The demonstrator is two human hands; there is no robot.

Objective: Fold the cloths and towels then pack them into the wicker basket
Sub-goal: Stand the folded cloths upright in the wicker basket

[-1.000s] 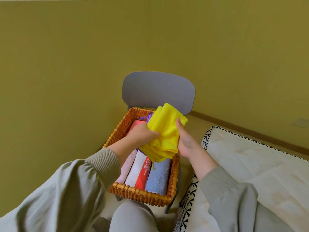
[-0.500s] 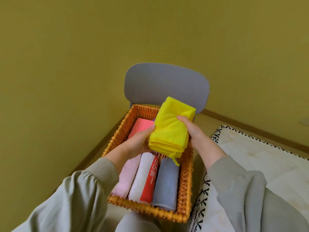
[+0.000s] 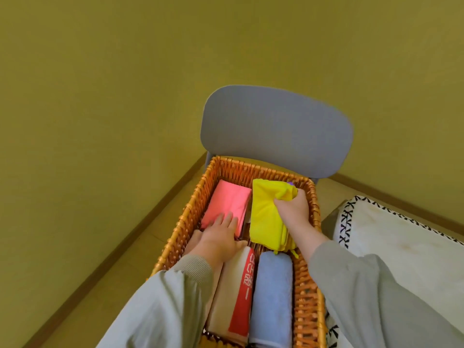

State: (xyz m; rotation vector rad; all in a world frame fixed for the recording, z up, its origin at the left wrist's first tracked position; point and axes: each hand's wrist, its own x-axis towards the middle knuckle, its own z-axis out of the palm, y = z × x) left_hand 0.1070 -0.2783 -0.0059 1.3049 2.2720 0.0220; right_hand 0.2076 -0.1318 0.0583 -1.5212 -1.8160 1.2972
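The wicker basket point(image 3: 306, 247) sits in front of me, partly packed. A folded yellow cloth point(image 3: 265, 219) lies in its far right part, and my right hand point(image 3: 293, 212) grips the cloth's far right edge. My left hand point(image 3: 218, 237) rests flat on the near end of a folded pink cloth point(image 3: 227, 202) in the far left part. Nearer to me lie a rolled white towel with a red band point(image 3: 238, 290) and a rolled blue towel point(image 3: 272, 300). A purple scrap point(image 3: 290, 183) peeks out behind the yellow cloth.
A grey chair back point(image 3: 276, 129) rises behind the basket against the olive wall. A white cushion with black stitched edging point(image 3: 401, 247) lies to the right. Tan floor with a brown skirting board runs along the left.
The yellow cloth has gone from mid-air down into the basket's far right part. My left hand let go of it and now lies on the pink cloth. The camera has tilted down and closer.
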